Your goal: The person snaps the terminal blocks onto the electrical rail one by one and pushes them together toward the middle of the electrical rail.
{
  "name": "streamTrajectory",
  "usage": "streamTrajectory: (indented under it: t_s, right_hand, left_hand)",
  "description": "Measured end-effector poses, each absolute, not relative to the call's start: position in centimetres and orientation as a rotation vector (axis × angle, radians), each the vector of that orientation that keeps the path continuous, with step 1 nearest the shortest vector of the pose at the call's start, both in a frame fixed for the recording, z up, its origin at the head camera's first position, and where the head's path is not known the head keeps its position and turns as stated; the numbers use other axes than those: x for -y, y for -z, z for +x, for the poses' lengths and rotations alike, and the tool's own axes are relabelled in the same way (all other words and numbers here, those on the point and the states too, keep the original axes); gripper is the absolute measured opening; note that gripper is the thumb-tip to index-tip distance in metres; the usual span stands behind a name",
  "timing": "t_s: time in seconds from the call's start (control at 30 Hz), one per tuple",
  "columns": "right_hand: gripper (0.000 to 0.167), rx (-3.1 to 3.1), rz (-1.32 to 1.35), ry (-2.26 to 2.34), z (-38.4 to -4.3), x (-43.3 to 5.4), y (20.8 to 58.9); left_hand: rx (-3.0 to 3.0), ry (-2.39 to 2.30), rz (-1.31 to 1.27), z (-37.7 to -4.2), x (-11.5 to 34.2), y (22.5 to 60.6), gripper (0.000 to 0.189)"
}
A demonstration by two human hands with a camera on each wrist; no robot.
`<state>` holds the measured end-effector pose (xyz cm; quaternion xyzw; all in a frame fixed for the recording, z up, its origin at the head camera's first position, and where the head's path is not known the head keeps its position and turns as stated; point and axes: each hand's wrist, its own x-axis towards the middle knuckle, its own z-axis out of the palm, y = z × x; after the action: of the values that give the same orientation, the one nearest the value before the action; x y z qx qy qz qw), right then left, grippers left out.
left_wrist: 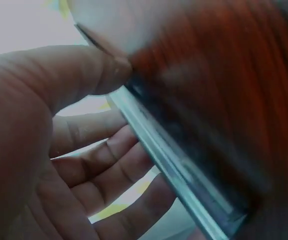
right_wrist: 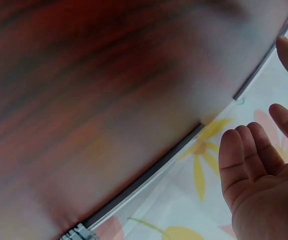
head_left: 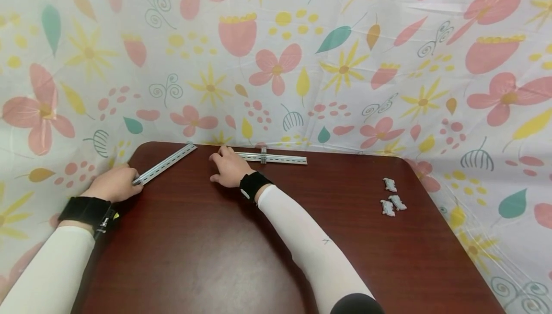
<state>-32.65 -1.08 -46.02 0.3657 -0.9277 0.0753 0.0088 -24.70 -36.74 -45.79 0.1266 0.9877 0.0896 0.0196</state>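
Note:
My left hand pinches the near end of a slotted metal DIN rail, which slants along the table's back left corner. In the left wrist view, the thumb lies on one side of this rail and the fingers on the other. My right hand hovers by the left end of a second DIN rail at the back edge, its fingers relaxed and holding nothing. A small grey clip-on block sits across that rail. In the right wrist view, the right hand stands apart from the second rail.
Several small grey blocks lie in a loose group on the right side of the dark red-brown table. A flower-patterned cloth hangs behind the back edge and down both sides. A dark round object shows at the bottom.

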Motion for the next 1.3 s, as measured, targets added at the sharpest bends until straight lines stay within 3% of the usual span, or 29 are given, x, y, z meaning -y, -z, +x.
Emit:
streamTrajectory:
  t_s: [0.83, 1.3]
  right_hand:
    - [0.065, 2.818, 1.251, -0.105, -31.6, 2.0, 46.7]
    - [0.067, 2.738, 1.236, 0.028, -31.2, 0.1, 46.4]
  left_hand:
    - [-3.088, -0.264, 0.587, -21.6, 35.3, 44.8, 0.024]
    - [-3.090, -0.236, 0.798, -21.2, 30.7, 44.2, 0.023]
